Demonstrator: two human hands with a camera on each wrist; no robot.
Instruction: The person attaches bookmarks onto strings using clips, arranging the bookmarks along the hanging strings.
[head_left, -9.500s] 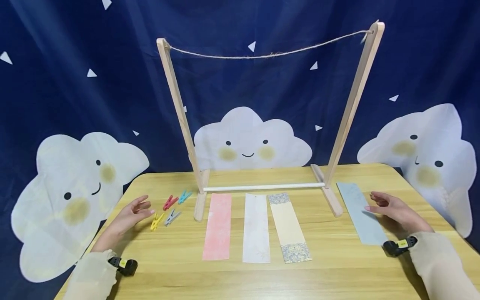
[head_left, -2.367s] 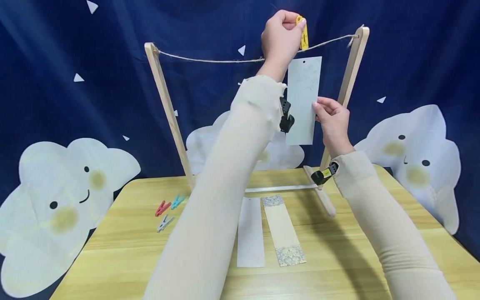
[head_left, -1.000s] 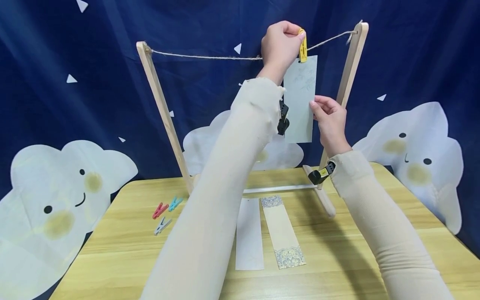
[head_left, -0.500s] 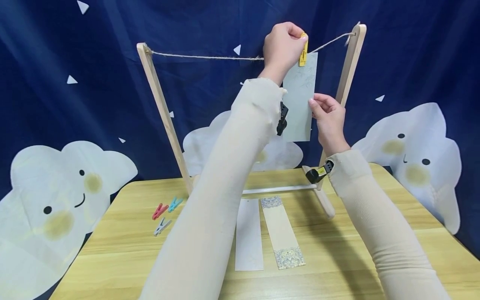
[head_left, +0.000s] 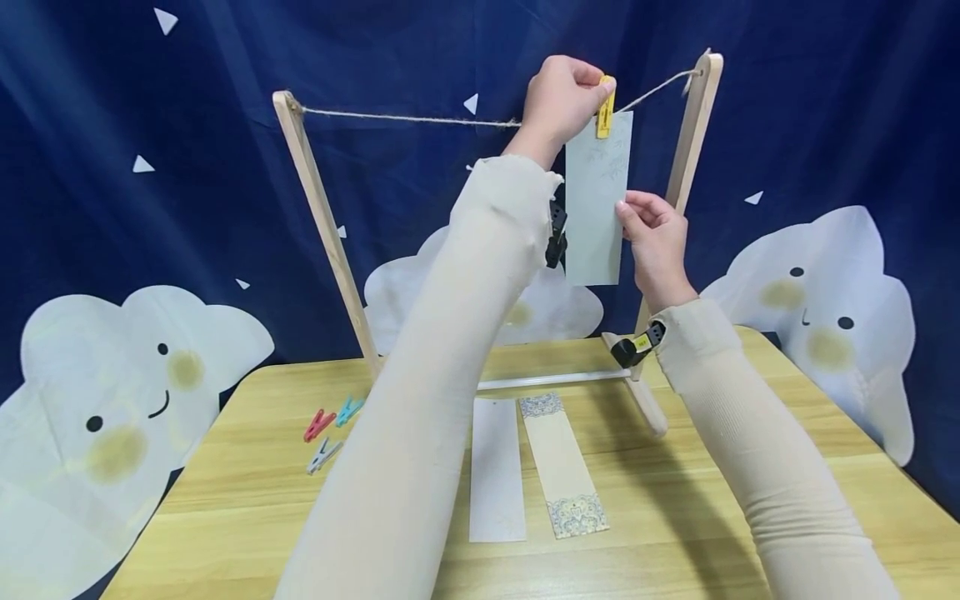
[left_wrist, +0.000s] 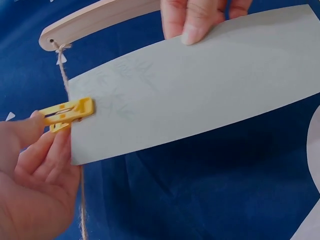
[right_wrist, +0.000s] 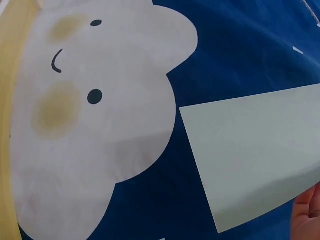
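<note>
High on the right of the twine (head_left: 405,118), my left hand (head_left: 558,104) pinches a yellow clothespin (head_left: 605,108) between thumb and fingers. The clothespin straddles the top edge of a pale blue-green paper strip (head_left: 594,208). In the left wrist view the clothespin (left_wrist: 80,110) overlaps a faint leaf print on the strip, and the twine runs behind the strip's top end. My right hand (head_left: 660,250) pinches the strip's right edge about halfway down. A corner of the strip (right_wrist: 255,150) fills the right side of the right wrist view, where most of the right hand is out of frame.
A wooden frame (head_left: 693,133) carries the twine. Red (head_left: 319,425), blue (head_left: 348,411) and grey (head_left: 324,456) clothespins lie on the table (head_left: 225,517) at left. A white strip (head_left: 498,475) and a cream patterned strip (head_left: 562,458) lie in front. My left arm covers the area beside them.
The pale strip was lifted from the table to the twine, and the yellow clothespin was picked up. Over the last second the clothespin came down over the strip's top edge.
</note>
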